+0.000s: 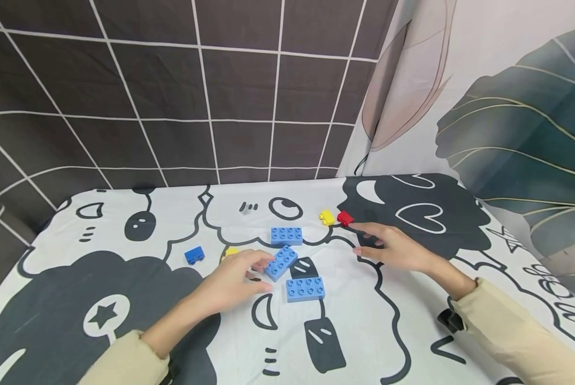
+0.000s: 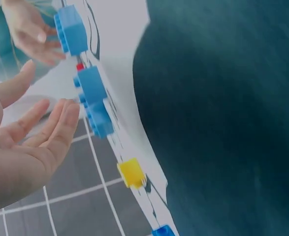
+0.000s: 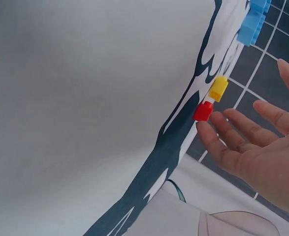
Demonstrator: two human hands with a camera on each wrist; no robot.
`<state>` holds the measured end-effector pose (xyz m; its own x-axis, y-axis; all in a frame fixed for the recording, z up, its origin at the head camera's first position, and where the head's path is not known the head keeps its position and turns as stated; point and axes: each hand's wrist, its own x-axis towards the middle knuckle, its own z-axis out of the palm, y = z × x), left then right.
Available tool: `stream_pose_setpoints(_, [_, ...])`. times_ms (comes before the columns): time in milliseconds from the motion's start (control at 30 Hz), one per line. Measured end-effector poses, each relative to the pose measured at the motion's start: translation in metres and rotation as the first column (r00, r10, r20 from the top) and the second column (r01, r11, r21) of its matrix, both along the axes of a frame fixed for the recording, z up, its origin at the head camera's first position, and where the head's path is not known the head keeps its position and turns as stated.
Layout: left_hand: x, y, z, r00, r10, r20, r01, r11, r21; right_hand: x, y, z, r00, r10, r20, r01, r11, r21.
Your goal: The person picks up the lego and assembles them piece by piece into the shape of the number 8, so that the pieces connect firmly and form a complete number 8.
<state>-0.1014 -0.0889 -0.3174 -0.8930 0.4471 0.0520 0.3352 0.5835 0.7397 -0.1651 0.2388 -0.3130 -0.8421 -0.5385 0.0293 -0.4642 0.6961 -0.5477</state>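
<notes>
In the head view my left hand (image 1: 231, 279) hovers with parted, loosely bent fingers just left of a slanted light-blue toy brick (image 1: 281, 263). The left wrist view shows a gap between thumb and fingers, with nothing held. Behind and in front of that brick lie two more light-blue bricks, one farther (image 1: 286, 236) and one nearer (image 1: 305, 289). My right hand (image 1: 397, 247) reaches over the cloth, its fingers spread beside a small red brick (image 1: 345, 218). In the right wrist view a fingertip is very close to the red brick (image 3: 203, 111); contact cannot be told.
A small yellow brick (image 1: 327, 217) lies left of the red one. Another yellow brick (image 1: 231, 251) is partly hidden behind my left hand, and a darker blue brick (image 1: 194, 255) lies farther left. A dark gridded cloth (image 1: 171, 96) hangs behind the patterned table cover (image 1: 359, 321).
</notes>
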Motion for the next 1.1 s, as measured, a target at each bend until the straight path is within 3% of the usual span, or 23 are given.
stream_pose_setpoints(267, [0.0,0.016,-0.003,0.997,-0.071,0.011,0.071,0.997,0.032,-0.008,-0.003,0.0,0.999,0.035,-0.004,-0.035,0.999,-0.025])
stream_pose_setpoints(400, [0.001,0.021,-0.004,0.995,-0.084,0.046,0.083,0.996,0.036,-0.012,-0.005,0.003,0.999,0.053,-0.011,-0.053,0.998,-0.028])
stream_pose_setpoints(533, [0.0,0.026,-0.005,0.994,-0.078,0.078,0.076,0.997,0.025,-0.019,-0.007,0.005,0.999,0.035,-0.02,-0.036,0.999,-0.02])
stream_pose_setpoints(767, [0.001,0.028,-0.007,0.995,-0.066,0.079,0.065,0.998,0.019,-0.033,-0.008,0.005,0.998,-0.008,-0.056,0.007,1.0,-0.007])
stream_pose_setpoints(1100, [0.003,0.031,-0.01,0.996,-0.046,0.082,0.047,0.999,-0.003,-0.05,-0.011,0.006,0.998,-0.059,-0.002,0.059,0.998,0.017])
